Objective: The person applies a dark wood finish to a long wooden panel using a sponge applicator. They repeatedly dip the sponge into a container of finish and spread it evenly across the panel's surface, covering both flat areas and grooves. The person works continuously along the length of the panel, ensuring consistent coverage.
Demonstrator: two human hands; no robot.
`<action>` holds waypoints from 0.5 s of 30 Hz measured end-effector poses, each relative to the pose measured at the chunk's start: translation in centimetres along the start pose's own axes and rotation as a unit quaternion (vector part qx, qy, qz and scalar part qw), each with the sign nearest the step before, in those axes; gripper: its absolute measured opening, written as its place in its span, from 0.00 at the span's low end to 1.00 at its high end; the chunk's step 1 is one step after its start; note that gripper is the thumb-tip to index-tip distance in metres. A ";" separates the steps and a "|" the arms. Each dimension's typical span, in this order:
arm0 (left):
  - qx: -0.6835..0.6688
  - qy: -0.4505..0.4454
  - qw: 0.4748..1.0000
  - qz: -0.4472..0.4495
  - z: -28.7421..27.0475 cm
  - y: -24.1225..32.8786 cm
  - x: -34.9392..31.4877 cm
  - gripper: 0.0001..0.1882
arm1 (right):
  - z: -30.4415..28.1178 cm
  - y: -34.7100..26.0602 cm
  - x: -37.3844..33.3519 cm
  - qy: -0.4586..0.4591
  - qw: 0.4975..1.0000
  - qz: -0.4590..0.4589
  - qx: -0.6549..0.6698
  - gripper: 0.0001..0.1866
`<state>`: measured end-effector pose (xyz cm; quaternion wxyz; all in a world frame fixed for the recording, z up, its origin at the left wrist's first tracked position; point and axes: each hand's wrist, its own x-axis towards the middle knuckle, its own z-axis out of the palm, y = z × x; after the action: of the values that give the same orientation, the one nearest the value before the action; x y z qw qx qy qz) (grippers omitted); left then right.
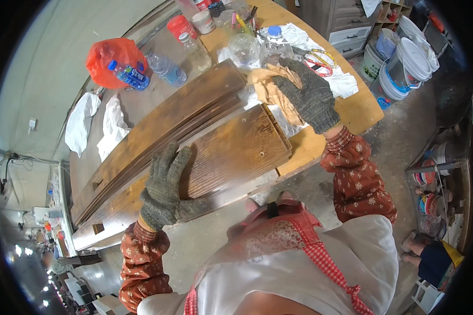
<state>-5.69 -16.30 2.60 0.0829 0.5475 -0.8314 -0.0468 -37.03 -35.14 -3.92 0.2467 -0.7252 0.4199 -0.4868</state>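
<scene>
My left hand [165,186], in a dark grey knit glove, rests with fingers spread on a brown wooden board [231,142] with visible grain. The board lies on the table and has a squared, notched end at its right, with small round holes near it. Beyond it lie long, curved brown wooden pieces [168,113], side by side. My right hand [307,94], gloved the same way, is closed on a crumpled tan cloth [278,89] just past the board's right end. Part of the cloth is hidden under the glove.
Bottles [129,76], a red plastic bag [110,58], jars [244,50] and white rags [113,123] stand or lie across the table's far side. Red-handled scissors [319,65] lie near my right hand. Buckets [399,68] stand on the floor at the right; another person [430,257] is at the lower right.
</scene>
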 end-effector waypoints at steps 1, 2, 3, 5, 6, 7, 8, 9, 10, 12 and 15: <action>-0.025 0.016 1.000 0.011 0.2 0.0 0.3 0.57 | 0.1 -0.2 0.3 0.010 0.998 -0.033 0.048 0.25; -0.045 0.058 0.997 0.040 0.5 0.2 0.8 0.56 | 0.1 -0.7 0.6 0.020 0.996 -0.073 0.048 0.25; -0.053 0.065 0.996 0.044 0.5 0.3 1.4 0.55 | 0.0 -1.1 0.8 0.030 0.992 -0.110 0.043 0.26; -0.066 0.079 0.993 0.055 -0.1 0.5 3.2 0.52 | -0.7 -2.1 1.2 0.050 0.978 -0.195 -0.063 0.25; -0.082 0.089 0.992 0.041 -1.0 1.3 4.3 0.46 | -0.8 -1.6 1.2 0.069 0.967 -0.225 -0.096 0.25; -0.088 0.075 0.993 0.021 -1.2 0.9 4.8 0.45 | -0.8 -1.2 1.2 0.091 0.954 -0.252 -0.131 0.25; -0.094 0.062 0.994 0.001 -1.6 0.0 5.2 0.44 | -1.1 -0.6 0.5 0.083 0.970 -0.202 -0.108 0.25; -0.093 0.051 0.994 -0.033 -2.6 -0.7 5.0 0.43 | -0.8 0.0 0.0 0.068 0.983 -0.158 -0.070 0.25; -0.058 0.071 0.993 -0.070 -2.7 -1.9 5.3 0.36 | -0.8 0.6 -0.6 0.055 0.991 -0.113 -0.043 0.24; -0.043 0.076 0.993 -0.079 -2.0 -6.6 5.0 0.36 | -0.7 2.2 -1.8 0.028 0.999 -0.025 0.011 0.24; -0.018 0.031 0.992 -0.124 -2.5 -11.3 4.3 0.40 | 0.7 5.4 -3.7 0.038 0.965 0.079 0.246 0.21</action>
<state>3.27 -24.72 3.51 0.1120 0.6456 -0.7535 -0.0541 -39.02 -34.86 -10.14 0.4389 -0.5874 0.3522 -0.5816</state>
